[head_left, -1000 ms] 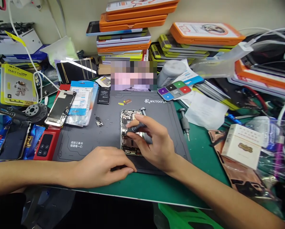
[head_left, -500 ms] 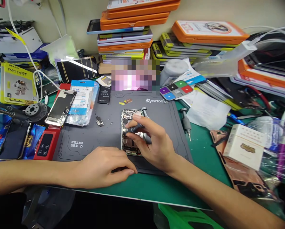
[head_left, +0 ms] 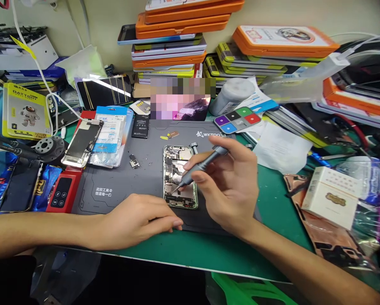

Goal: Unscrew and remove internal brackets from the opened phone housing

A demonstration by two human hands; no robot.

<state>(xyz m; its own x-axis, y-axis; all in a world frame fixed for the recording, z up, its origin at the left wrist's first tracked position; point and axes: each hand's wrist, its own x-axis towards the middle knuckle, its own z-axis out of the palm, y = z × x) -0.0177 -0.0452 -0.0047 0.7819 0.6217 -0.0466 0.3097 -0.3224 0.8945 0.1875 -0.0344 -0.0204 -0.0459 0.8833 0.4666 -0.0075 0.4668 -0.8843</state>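
An opened phone [head_left: 185,192] lies on the dark grey mat [head_left: 126,182], its inner parts showing. My right hand [head_left: 228,182] grips a grey screwdriver [head_left: 202,165] between thumb and fingers, tilted, with its tip at the lower left part of the phone's inside. My left hand [head_left: 145,220] rests at the mat's front edge, just below the phone, fingers curled together; whether anything is under them is hidden. Another tool [head_left: 193,147] lies partly hidden by the phone's upper right corner. A small metal part [head_left: 134,161] sits on the mat to the left.
Behind the mat are a black battery [head_left: 140,126], stacked orange boxes [head_left: 183,25] and a grey canister [head_left: 232,95]. A removed screen [head_left: 81,144] and a red device [head_left: 63,190] are at the left. A white box [head_left: 331,197] stands at the right.
My right hand has moved right and tipped the screwdriver, whose shaft now points to the phone's lower part. More of the phone's inside shows. My left hand has barely moved.
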